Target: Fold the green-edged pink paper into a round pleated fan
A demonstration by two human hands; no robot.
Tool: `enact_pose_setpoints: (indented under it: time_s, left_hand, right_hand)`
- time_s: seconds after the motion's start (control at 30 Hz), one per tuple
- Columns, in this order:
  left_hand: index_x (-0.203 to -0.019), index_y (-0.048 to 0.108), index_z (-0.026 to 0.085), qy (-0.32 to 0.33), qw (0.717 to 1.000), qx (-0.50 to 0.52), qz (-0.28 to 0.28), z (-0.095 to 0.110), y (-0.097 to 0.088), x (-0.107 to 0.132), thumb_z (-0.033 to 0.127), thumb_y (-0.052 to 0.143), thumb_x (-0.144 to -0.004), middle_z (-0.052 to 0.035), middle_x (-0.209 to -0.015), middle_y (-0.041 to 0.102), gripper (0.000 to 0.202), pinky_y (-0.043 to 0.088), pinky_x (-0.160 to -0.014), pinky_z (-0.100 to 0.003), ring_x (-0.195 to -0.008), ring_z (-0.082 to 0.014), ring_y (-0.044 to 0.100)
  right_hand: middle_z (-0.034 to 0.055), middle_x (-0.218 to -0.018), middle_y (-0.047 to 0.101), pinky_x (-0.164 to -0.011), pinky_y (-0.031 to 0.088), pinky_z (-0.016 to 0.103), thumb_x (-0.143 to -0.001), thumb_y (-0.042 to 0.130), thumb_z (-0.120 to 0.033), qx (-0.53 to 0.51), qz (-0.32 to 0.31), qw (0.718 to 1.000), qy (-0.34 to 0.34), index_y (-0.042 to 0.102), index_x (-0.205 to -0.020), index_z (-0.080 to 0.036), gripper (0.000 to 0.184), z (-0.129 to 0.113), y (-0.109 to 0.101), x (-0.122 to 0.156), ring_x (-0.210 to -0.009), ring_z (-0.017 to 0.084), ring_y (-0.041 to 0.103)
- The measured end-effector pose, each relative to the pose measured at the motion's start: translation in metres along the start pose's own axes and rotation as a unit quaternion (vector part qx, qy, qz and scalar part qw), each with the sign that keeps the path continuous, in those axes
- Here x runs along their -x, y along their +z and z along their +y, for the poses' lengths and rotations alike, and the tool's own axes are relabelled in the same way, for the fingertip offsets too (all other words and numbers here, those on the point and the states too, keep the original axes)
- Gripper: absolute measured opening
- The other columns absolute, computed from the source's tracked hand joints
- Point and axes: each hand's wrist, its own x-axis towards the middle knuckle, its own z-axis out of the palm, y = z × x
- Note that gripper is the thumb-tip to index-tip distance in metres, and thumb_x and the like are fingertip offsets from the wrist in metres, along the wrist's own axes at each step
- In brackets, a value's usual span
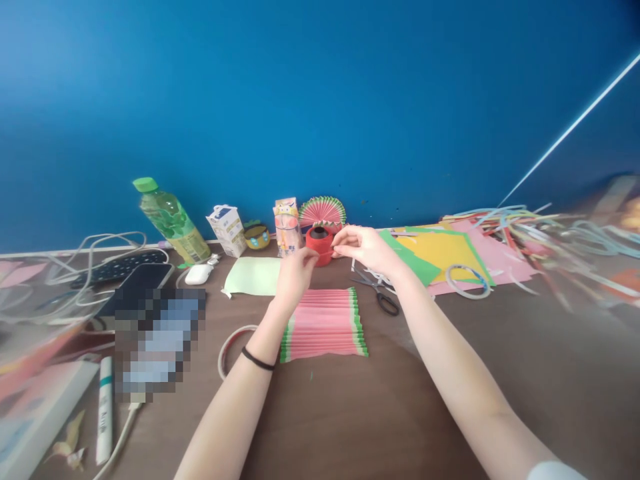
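Observation:
My left hand (296,275) is raised over the table with thumb and fingers pinched together. Facing it, my right hand (367,250) also pinches, its fingertips a short way apart from the left ones. What either pinch holds is too thin or small to make out. Just behind the fingertips stands a red roll (318,248) with a dark centre. Below the hands lies a pleated pink paper sheet (327,323) with green and white edges, flat on the table. A folded paper fan (323,212) in the same colours leans by the wall.
Black-handled scissors (387,303) and a tape roll (470,281) lie to the right, near coloured paper sheets (445,257) and scattered strips. Another ring of tape (223,353) is beside my left forearm. Leftward are a green-capped bottle (173,223), phones, cables and a marker (105,413).

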Motion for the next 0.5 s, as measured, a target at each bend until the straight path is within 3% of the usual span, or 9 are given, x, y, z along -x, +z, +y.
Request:
enact_pose_setpoints:
  time_s: [0.2,0.5]
  left_hand:
    - [-0.076,0.066,0.019,-0.051,0.997,0.052,0.037,-0.017,-0.014,-0.004,0.024,0.052,-0.075,-0.0013,-0.074,0.070,0.015,0.045,-0.074,-0.026,-0.075,-0.0170,0.063]
    - [-0.075,0.065,0.018,-0.051,0.993,0.085,0.066,-0.021,-0.022,-0.007,0.027,0.054,-0.073,-0.0015,-0.073,0.069,0.015,0.043,-0.069,-0.027,-0.075,-0.0181,0.062]
  right_hand:
    - [0.0026,-0.067,0.067,-0.071,0.051,0.031,-0.074,0.058,-0.017,0.005,0.021,0.999,0.026,0.057,-0.078,-0.016,0.005,-0.001,-0.003,0.000,-0.068,0.016,0.066]
    - [0.0020,-0.067,0.066,-0.069,0.052,0.030,-0.075,0.056,-0.015,0.014,0.027,0.999,0.034,0.056,-0.078,-0.016,0.003,0.001,-0.001,0.000,-0.065,0.015,0.066]
